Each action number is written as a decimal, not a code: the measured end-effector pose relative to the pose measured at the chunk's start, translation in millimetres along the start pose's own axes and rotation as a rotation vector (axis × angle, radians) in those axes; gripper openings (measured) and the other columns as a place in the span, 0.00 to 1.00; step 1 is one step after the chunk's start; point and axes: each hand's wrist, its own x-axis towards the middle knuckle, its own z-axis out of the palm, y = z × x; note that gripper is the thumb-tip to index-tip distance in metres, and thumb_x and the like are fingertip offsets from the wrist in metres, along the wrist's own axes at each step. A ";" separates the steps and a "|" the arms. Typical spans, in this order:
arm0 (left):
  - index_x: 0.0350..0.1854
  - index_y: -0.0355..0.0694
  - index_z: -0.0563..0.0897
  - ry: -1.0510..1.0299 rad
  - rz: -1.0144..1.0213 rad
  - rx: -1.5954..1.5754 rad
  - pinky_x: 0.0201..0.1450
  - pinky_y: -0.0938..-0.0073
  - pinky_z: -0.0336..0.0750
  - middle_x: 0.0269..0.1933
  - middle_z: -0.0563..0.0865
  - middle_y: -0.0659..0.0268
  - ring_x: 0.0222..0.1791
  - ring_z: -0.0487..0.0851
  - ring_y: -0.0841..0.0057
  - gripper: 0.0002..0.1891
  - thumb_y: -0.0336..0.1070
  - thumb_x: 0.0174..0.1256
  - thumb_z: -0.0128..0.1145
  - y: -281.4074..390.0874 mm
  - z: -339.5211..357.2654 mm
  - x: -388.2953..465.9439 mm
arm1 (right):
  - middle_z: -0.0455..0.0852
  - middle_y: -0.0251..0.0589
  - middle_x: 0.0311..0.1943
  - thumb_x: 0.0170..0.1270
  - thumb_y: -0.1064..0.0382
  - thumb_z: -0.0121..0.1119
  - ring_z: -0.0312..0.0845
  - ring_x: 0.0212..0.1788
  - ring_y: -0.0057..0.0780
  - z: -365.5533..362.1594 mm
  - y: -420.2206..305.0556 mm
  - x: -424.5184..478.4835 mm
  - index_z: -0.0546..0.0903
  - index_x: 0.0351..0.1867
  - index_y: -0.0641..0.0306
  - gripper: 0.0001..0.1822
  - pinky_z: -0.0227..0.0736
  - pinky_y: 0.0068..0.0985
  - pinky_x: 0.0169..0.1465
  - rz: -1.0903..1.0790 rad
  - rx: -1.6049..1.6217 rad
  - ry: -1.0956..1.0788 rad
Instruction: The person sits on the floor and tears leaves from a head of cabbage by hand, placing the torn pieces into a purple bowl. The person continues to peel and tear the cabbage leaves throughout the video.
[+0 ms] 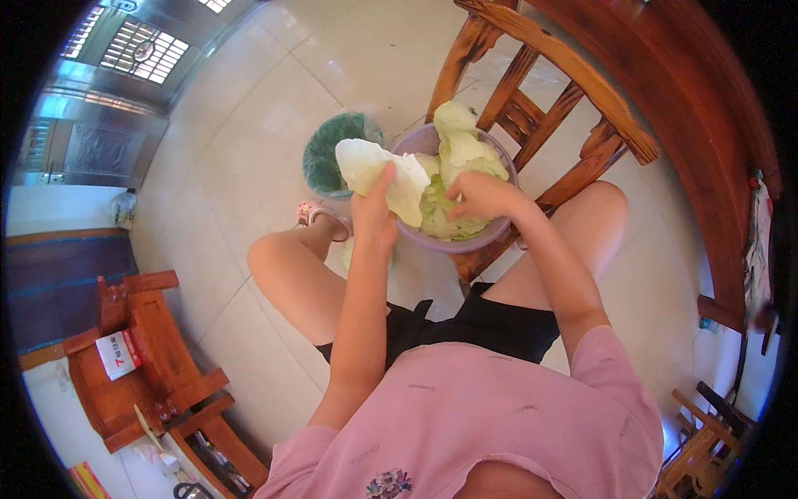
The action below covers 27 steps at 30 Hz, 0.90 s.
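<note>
My left hand [373,215] grips a large pale cabbage leaf [365,163], its thumb pressed on the leaf's face. The leaf reaches over the left rim of a purple plastic basin [430,244]. Inside the basin lie green cabbage leaves [439,215], and a paler piece of cabbage [467,153] stands up past the far rim. My right hand [483,198] is over the leaves at the basin's right side, fingers curled down; whether they pinch a leaf is unclear. Just beyond the held leaf, a green bin with a clear plastic liner [324,156] stands on the floor.
A wooden chair [530,100] stands behind and under the basin's right side. Farther right is a large dark red wooden piece of furniture [692,125]. Pale leaf matter [344,252] lies low between my legs. Wooden furniture [162,337] stands at the left, near a metal door [103,137].
</note>
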 end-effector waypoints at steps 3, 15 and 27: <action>0.49 0.36 0.74 -0.055 0.007 0.098 0.48 0.71 0.72 0.47 0.79 0.64 0.45 0.78 0.73 0.20 0.30 0.54 0.63 -5.2 -2.7 -2.6 | 0.78 0.41 0.20 0.45 0.55 0.68 0.74 0.25 0.22 -9.9 -2.5 2.0 0.80 0.30 0.68 0.18 0.67 0.25 0.29 0.028 0.444 0.194; 0.42 0.40 0.75 0.165 -0.308 -0.371 0.44 0.64 0.73 0.37 0.80 0.65 0.38 0.78 0.68 0.10 0.37 0.62 0.55 -24.3 1.4 24.5 | 0.78 0.34 0.19 0.55 0.66 0.60 0.70 0.23 0.16 22.4 -46.9 16.3 0.81 0.30 0.68 0.06 0.66 0.19 0.28 -0.307 0.292 0.959; 0.41 0.41 0.75 0.024 -0.092 -0.102 0.33 0.73 0.72 0.35 0.80 0.66 0.32 0.78 0.75 0.09 0.32 0.59 0.57 -13.7 -9.5 16.9 | 0.81 0.33 0.25 0.56 0.64 0.60 0.73 0.24 0.16 7.3 -21.2 12.4 0.77 0.35 0.68 0.10 0.67 0.17 0.28 0.108 0.775 0.469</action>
